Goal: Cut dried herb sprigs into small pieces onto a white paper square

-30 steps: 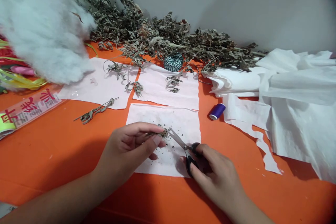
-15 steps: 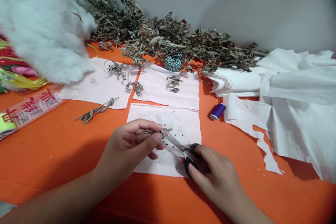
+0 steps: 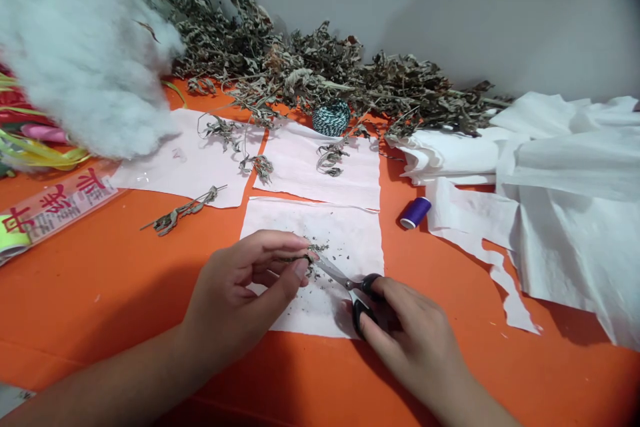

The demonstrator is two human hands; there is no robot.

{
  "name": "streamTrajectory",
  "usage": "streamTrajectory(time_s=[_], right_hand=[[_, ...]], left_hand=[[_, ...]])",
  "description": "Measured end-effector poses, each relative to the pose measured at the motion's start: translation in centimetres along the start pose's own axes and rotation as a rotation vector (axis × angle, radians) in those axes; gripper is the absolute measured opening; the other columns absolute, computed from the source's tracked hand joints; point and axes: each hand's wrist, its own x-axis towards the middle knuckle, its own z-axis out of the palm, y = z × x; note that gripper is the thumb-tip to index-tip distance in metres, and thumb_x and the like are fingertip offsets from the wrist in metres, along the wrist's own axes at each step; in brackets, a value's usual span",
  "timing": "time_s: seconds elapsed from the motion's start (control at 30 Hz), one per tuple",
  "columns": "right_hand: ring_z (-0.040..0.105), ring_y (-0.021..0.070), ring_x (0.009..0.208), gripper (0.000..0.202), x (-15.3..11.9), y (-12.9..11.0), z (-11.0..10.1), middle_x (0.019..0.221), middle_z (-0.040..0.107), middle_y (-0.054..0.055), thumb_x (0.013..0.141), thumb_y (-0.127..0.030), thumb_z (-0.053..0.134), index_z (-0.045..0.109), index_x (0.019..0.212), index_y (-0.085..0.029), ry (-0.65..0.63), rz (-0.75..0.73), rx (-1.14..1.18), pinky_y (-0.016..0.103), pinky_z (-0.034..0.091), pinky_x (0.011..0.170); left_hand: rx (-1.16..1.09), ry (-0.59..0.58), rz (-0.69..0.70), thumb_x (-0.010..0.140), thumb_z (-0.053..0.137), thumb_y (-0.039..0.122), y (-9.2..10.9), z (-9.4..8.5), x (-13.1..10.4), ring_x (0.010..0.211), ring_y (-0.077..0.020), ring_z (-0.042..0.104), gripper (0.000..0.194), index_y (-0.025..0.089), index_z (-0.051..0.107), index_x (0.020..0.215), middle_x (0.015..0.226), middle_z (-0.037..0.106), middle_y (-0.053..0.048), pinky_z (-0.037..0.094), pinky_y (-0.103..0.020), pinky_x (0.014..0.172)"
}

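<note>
Between the thumb and fingers of my left hand (image 3: 255, 287) is a small piece of dried herb (image 3: 306, 258). My right hand (image 3: 410, 327) grips the black handles of a pair of scissors (image 3: 349, 284). The blades point up and left, their tips at the herb by my left fingertips. Under both lies a white cloth square (image 3: 320, 317), sprinkled with small dark herb bits (image 3: 317, 273). Behind it, a second white cloth (image 3: 295, 160) carries dried sprigs. Another dried sprig (image 3: 185, 210) rests on the orange table, left of the cloth square.
Dried plants (image 3: 300, 67) lie along the wall, with a ball of green-white twine (image 3: 331, 118) before them. White stuffing (image 3: 95, 60) and a plastic packet (image 3: 65, 203) are at left. A purple thread spool (image 3: 415, 212) and crumpled white cloth (image 3: 570, 213) are at right.
My left hand has shifted slightly left and its fingers have moved, showing more of the herb at the fingertips. My right hand and the scissors have barely moved.
</note>
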Motion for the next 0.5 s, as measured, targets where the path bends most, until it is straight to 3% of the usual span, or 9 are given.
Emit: streamTrajectory(time_s=[0.13, 0.37, 0.5], right_hand=[[0.051, 0.0128, 0.049, 0.007, 0.01, -0.02, -0.04, 0.06, 0.056, -0.004, 0.084, -0.023, 0.054, 0.048, 0.083, -0.022, -0.003, 0.006, 0.005, 0.022, 0.038, 0.048], [0.051, 0.0129, 0.05, 0.006, 0.04, 0.06, 0.08, 0.06, 0.056, -0.004, 0.084, -0.022, 0.054, 0.048, 0.083, -0.022, -0.005, 0.0, 0.012, 0.022, 0.038, 0.049], [0.052, 0.013, 0.051, 0.005, -0.07, 0.21, 0.19, 0.061, 0.057, -0.003, 0.084, -0.022, 0.054, 0.049, 0.084, -0.022, -0.004, -0.001, 0.01, 0.022, 0.038, 0.049]], left_hand=[[0.07, -0.009, 0.045, 0.085, 0.066, 0.022, 0.06, -0.01, -0.11, 0.068, -0.0151, 0.072, 0.016, 0.021, 0.069, 0.1, 0.08, 0.075, -0.002, 0.058, -0.022, 0.061], [0.138, -0.021, -0.022, 0.084, 0.067, 0.026, 0.08, 0.25, -0.15, 0.072, -0.0143, 0.072, 0.028, 0.026, 0.068, 0.112, 0.087, 0.077, -0.001, 0.057, -0.02, 0.063], [0.131, -0.108, -0.03, 0.085, 0.066, 0.026, -0.26, 0.09, -0.02, 0.069, -0.0126, 0.07, 0.029, 0.027, 0.068, 0.114, 0.087, 0.076, -0.001, 0.055, -0.018, 0.06]])
